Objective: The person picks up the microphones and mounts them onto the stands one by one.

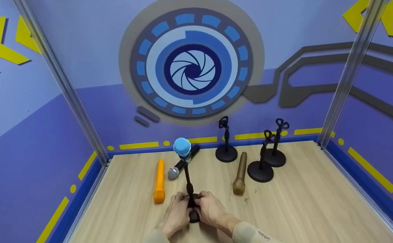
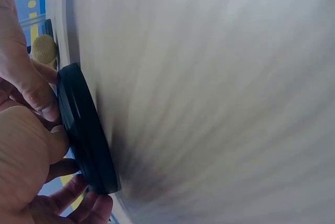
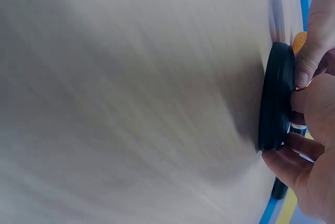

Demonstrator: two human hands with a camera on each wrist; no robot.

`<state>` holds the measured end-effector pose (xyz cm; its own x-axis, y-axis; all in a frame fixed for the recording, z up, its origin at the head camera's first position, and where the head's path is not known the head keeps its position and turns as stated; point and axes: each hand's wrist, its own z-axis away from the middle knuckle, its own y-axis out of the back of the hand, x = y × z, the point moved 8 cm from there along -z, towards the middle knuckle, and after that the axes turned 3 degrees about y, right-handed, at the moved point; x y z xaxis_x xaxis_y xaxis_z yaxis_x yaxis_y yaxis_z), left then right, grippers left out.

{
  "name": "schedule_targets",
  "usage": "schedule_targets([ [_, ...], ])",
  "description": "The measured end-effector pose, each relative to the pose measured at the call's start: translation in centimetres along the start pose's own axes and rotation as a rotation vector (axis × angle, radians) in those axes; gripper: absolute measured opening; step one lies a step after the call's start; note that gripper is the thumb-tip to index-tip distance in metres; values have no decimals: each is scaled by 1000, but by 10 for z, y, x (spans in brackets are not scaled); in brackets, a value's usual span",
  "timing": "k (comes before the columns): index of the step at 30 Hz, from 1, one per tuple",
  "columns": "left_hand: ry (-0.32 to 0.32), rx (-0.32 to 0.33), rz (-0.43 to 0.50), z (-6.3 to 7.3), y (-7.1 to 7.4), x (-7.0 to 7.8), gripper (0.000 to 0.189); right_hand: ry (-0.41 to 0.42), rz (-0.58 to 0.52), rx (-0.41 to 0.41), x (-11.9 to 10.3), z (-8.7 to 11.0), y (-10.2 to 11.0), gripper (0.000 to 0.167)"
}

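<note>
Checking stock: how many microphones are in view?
4: a blue microphone on the nearest stand, an orange microphone left of it, a gold microphone right of it, and a black microphone partly hidden behind it.

1. The surface is flat and pale, with a wood grain;
2. on its left lies an orange microphone, head toward the near side;
3. just right of that, a black microphone lies slantwise, its silver head nearer the orange one;
4. right of the middle lies a gold-brown microphone, head toward the near side; small dark marks show on the surface close by;
5. a rear black stand rests upright on its round base; farther right, a front black stand partly overlaps a back black stand, both upright;
6. near the middle, a held stand is at the surface; whether its base rests flat cannot be told.
</note>
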<state>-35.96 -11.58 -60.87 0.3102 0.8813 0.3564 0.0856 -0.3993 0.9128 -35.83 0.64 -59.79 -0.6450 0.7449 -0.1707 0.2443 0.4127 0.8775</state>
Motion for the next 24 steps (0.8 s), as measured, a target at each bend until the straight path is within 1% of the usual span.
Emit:
schedule_targets([
  [2,2,1,-1,-1,0,-2,31,-22,-7,-20,0,-3,-3,12],
  [4,3,6,-7,-1,1,-4,31,-67,-15,-73,-2,-6,-4,12],
  [9,5,23,-11,-2,1,-8,31,-126,-11,-135,-1,-11,-10,14],
  [13,5,34,-8,-3,3,-10,32,-149,-30,-120,0,-15,-9,14],
  [17,-3,69,-17,-4,6,-11,33,-153,-50,-97,0,-18,-9,16],
  [24,-27,130,-20,1,9,-16,31,-158,-79,-108,-3,-21,-14,16],
])
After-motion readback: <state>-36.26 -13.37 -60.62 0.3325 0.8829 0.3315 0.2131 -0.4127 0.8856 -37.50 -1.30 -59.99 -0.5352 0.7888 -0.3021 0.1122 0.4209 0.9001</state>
